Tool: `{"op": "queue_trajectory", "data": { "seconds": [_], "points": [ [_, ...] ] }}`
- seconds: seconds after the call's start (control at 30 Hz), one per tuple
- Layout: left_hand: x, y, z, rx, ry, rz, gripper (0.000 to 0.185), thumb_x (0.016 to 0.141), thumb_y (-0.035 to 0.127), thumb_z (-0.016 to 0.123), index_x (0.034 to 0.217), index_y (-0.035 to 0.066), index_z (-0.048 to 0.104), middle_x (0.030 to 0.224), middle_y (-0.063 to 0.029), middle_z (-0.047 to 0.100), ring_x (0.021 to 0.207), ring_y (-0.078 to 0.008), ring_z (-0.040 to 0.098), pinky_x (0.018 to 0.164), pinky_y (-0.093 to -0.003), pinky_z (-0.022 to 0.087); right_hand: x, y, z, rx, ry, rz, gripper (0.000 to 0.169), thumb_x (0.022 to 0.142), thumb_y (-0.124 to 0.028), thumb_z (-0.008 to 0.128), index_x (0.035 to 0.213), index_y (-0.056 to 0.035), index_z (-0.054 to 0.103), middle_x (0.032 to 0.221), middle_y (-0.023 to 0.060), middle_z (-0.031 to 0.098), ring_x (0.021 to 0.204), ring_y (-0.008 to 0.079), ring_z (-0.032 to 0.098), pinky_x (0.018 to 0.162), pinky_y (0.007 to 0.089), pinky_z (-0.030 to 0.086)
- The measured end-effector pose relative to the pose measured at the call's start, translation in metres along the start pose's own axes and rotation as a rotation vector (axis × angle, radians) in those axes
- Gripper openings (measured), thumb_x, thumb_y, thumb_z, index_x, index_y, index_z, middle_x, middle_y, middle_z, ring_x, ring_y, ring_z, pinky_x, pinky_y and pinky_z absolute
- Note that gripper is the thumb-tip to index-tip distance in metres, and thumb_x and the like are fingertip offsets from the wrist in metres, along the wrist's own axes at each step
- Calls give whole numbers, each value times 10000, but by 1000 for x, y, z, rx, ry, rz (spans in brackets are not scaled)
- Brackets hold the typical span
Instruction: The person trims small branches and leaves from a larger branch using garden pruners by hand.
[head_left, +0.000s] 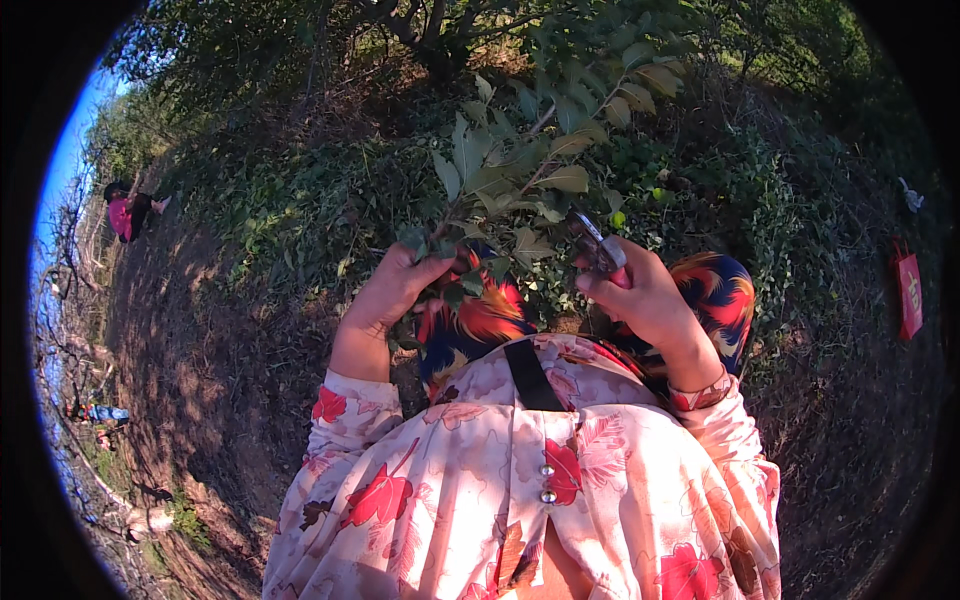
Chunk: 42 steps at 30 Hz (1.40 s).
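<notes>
My left hand (401, 281) grips the lower stem of a leafy cut branch (469, 154), its fingers partly hidden by leaves. The branch slants up and to the right, away from my body, with broad green leaves and some yellowish ones. In my right hand (637, 292) is a pair of pruning shears (602, 247) with metal jaws and a red handle. Their jaws point up and left, close to the lower right leaves of the branch. Whether the blades touch a twig is unclear. Both hands are above my knees in patterned trousers (712, 300).
Low green plants (300, 202) cover the ground ahead, below a tree (442, 56). A red bag (909, 292) stands at the far right, near a white scrap (911, 196). Another person (124, 214) in a pink top is far off left. Dry branches (67, 360) line the left edge.
</notes>
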<state>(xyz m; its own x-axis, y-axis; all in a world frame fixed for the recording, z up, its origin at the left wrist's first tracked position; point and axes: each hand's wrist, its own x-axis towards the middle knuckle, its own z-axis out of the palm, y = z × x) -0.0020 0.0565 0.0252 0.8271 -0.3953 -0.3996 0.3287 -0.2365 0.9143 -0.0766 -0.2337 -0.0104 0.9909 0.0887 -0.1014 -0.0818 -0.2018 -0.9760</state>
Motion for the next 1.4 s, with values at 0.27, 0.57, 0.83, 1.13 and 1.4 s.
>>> {"op": "queue_trajectory", "data": {
  "seconds": [0.27,0.57,0.83,1.13,1.4],
  "points": [
    [7,3,5,-10,46,2,382,922,327,608,1058,-29,594,808,-90,662,485,-75,502,394,-199,326,11,29,10,-516,370,-168,363,764,-179,724,1062,-33,578,774,134,639,673,241,637,623,352,499],
    [9,6,11,62,84,50,418,918,384,603,1040,-16,610,769,-60,653,485,-68,494,396,-190,298,19,32,11,-502,434,-209,326,804,-197,738,1021,-2,594,772,5,577,674,106,504,617,277,446],
    [14,6,6,-17,107,76,375,913,362,631,1020,3,612,784,-65,660,519,-87,530,402,-206,329,35,18,2,635,439,154,133,867,-136,661,879,-70,546,663,-51,428,549,63,413,485,249,373],
    [0,-1,-27,-93,131,123,291,913,283,646,998,5,631,817,-76,679,485,-102,508,417,-230,361,15,62,-54,425,524,139,335,836,-141,685,1130,-37,562,763,-21,534,631,71,500,563,226,412],
    [-5,5,-18,-161,290,176,342,872,311,696,1016,10,618,782,-63,675,498,-82,526,407,-203,331,4,34,-30,7,376,-214,534,805,-110,697,1275,20,480,920,42,550,811,141,530,764,272,442]
  ]
}}
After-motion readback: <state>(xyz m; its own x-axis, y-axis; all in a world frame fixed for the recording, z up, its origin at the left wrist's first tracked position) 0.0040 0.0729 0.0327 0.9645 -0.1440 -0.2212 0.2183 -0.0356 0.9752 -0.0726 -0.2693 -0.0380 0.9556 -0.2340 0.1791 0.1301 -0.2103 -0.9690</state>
